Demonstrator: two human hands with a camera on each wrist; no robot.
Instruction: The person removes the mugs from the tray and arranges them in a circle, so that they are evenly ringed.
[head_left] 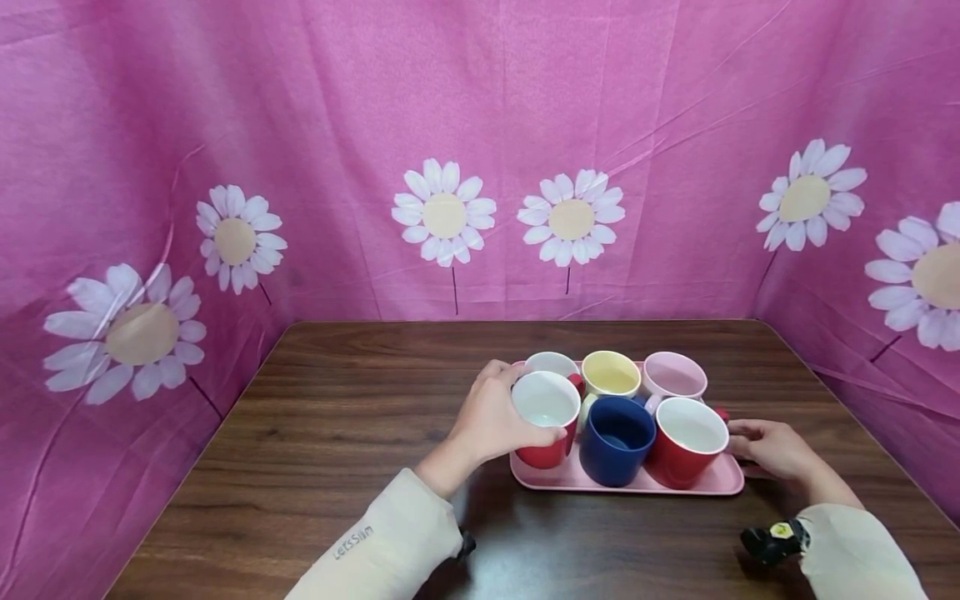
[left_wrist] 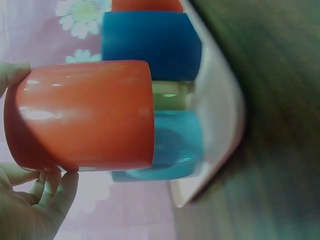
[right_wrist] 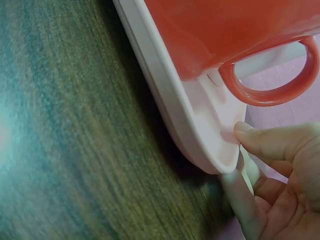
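My left hand (head_left: pixel 497 417) grips a red mug (left_wrist: pixel 85 117) with a white inside, fingers and thumb on opposite sides. In the left wrist view, this mug's base stands apart from the pink tray (head_left: pixel 551 479), a little above its left end. At the tray's right end, my right hand (head_left: pixel 776 454) pinches the rim between thumb and fingers. Beside that hand, a second red mug (right_wrist: pixel 240 30) sits on the tray, its handle turned toward the fingers. A dark blue mug (head_left: pixel 617 454) stands between the two red ones.
Along the tray's back row are a light blue mug (left_wrist: pixel 175 142) with a white inside, a yellow mug (head_left: pixel 611 375) and a pink mug (head_left: pixel 675 375). The brown wooden table (head_left: pixel 337 433) is bordered by a pink flowered cloth (head_left: pixel 345 83) behind and at both sides.
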